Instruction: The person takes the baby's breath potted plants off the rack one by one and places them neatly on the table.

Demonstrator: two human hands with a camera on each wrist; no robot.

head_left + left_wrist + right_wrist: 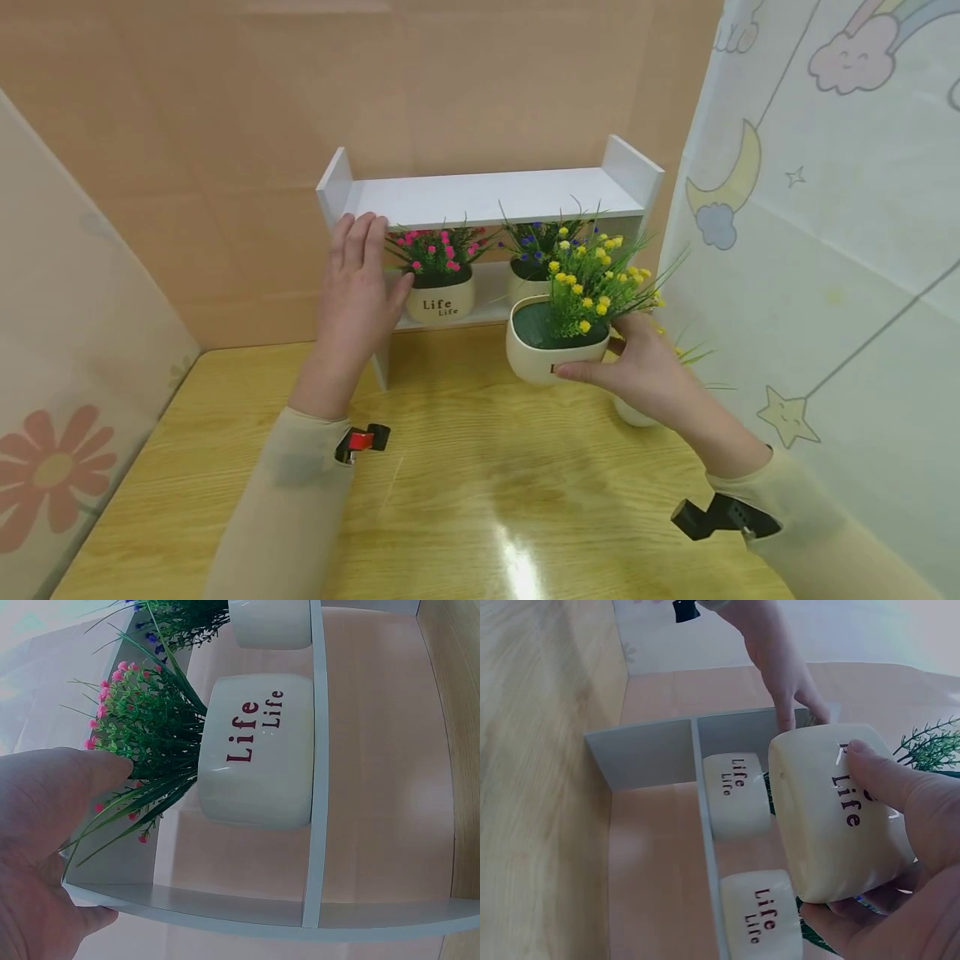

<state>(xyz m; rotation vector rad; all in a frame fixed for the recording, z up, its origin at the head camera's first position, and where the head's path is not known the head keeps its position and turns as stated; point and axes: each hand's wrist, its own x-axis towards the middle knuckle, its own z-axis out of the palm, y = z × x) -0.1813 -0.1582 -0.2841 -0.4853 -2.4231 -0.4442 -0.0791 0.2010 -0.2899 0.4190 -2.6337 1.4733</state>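
My right hand [648, 367] grips a cream flowerpot [532, 358] of yellow flowers, thumb on the lettered front and fingers behind. This pot is held up in front of a white two-tier shelf [487, 196]. In the right wrist view its base [791, 817] faces the camera, off any surface. With straight fingers, my left hand [356, 292] rests on the shelf's upper left corner; its thumb [97, 771] reaches in front of the pink flowers. On the middle board stand a pink-flowered pot [441, 302] marked "Life" and, to its right, a blue-flowered pot [525, 287], partly hidden.
Behind my right wrist another cream pot [633, 414] stands on the wooden table [450, 475], mostly covered. A brown backdrop [480, 92] lies behind the shelf. Patterned panels [832, 275] border the table on both sides.
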